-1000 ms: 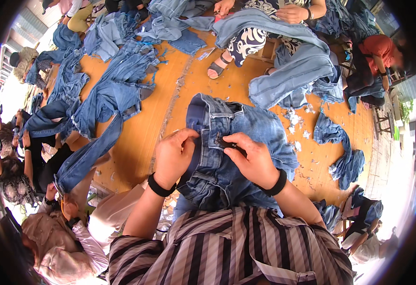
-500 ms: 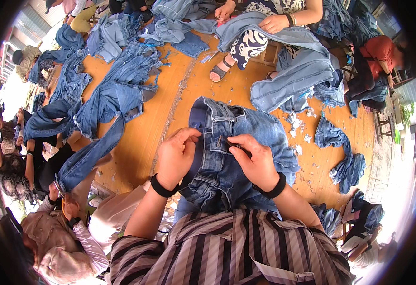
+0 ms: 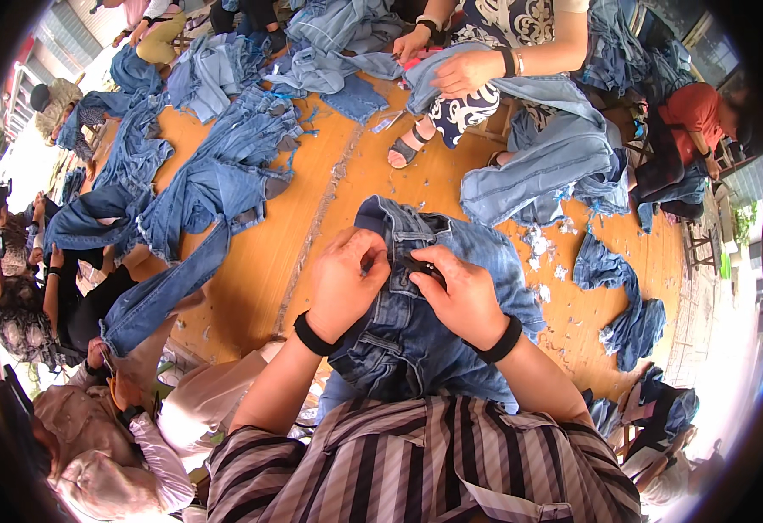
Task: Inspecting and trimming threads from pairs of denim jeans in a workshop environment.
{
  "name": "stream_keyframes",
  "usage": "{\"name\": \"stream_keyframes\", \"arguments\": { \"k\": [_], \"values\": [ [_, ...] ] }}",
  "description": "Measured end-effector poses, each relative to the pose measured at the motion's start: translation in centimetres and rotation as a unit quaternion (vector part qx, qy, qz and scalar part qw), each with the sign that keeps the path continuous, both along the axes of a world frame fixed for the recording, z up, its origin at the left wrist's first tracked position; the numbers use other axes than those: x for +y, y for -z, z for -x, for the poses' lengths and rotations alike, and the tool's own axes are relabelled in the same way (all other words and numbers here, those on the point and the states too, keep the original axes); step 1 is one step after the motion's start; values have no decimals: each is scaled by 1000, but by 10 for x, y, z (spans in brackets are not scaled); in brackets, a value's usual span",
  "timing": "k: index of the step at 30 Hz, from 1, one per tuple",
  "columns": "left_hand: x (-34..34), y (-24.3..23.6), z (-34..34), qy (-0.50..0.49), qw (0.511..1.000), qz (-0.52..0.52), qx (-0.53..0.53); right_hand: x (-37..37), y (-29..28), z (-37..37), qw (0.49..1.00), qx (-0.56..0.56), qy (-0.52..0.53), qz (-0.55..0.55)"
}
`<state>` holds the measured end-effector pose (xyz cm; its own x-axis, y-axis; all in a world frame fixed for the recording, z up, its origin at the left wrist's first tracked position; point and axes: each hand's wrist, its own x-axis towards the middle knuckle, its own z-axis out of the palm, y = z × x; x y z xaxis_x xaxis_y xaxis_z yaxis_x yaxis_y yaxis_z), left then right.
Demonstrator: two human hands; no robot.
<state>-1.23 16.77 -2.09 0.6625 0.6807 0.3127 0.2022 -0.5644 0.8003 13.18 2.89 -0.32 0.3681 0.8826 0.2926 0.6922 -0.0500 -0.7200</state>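
A pair of blue denim jeans (image 3: 486, 261) lies across my lap, its waistband opened toward the left and a dark lining showing inside. My left hand (image 3: 346, 283) is closed on the waistband (image 3: 390, 231), thumb and fingers pinching the denim. In my right hand (image 3: 464, 296) is a small black tool (image 3: 427, 268), gripped between thumb and forefinger; its tip meets the waistband near the front fastening. The hand covers most of this tool, so its exact kind does not show. Both hands are close together, and a black band circles each wrist.
Ahead is an orange-brown floor (image 3: 259, 261) scattered with lint (image 3: 538, 253). Denim heaps (image 3: 216, 166) lie at left and far side. Opposite sits a co-worker with light-blue jeans (image 3: 538, 166). More denim (image 3: 630, 305) lies at right. Other people work at left.
My left hand has shifted right along the waistband, nearer my right hand, with fingers more curled. The waistband has bunched slightly. Across from me, the co-worker's hand has moved left over the light-blue denim.
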Motion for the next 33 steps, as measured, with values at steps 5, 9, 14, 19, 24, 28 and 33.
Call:
{"name": "stream_keyframes", "arguments": {
  "k": [5, 9, 14, 19, 24, 28, 33],
  "values": [
    [7, 6, 9, -11, 1000, 8, -8, -2, -2, -3, 1000, 19, 13, 10],
    [12, 13, 18, -57, 998, 14, -34, -6, -8, -5, 998, 29, 39, 37],
    [1, 2, 14, -27, 995, 89, -22, -9, -3, -7, 998, 43, 45, 11],
    [-6, -5, 4, 16, 992, 125, -22, -18, -3, -6, 998, 50, 45, 5],
    [-5, 5, 5, 41, 994, 103, 1, -27, -4, 2, 998, 54, -21, -28],
    [-8, 2, 2, 54, 988, 143, -1, -23, 5, 7, 999, -37, 15, 18],
    [-14, 1, 6, 125, 960, 249, -20, -19, 16, 2, 994, 8, 102, -23]
  ]
}}
